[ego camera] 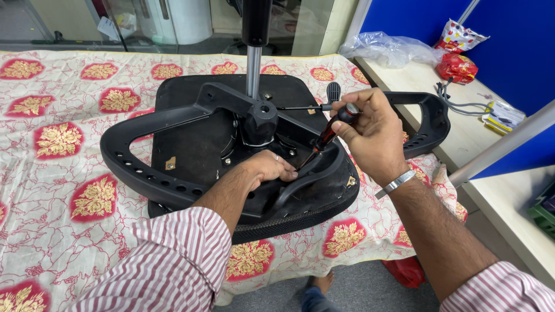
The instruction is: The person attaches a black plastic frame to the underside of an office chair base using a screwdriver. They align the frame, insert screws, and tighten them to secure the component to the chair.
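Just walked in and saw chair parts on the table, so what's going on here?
A person has an upturned office chair seat lying on a floral cloth. The right hand holds a red and black screwdriver, its tip down by the armrest bracket. The left hand rests on the seat's underside beside it.

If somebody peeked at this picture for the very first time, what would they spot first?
Probably the big black upturned chair seat lying in the middle of the flowery red-and-cream cloth, with its silver post sticking straight up. Next, the right hand gripping a red-and-black screwdriver angled down into the seat's underside, while the left hand presses on a curved black armrest beside the tip.
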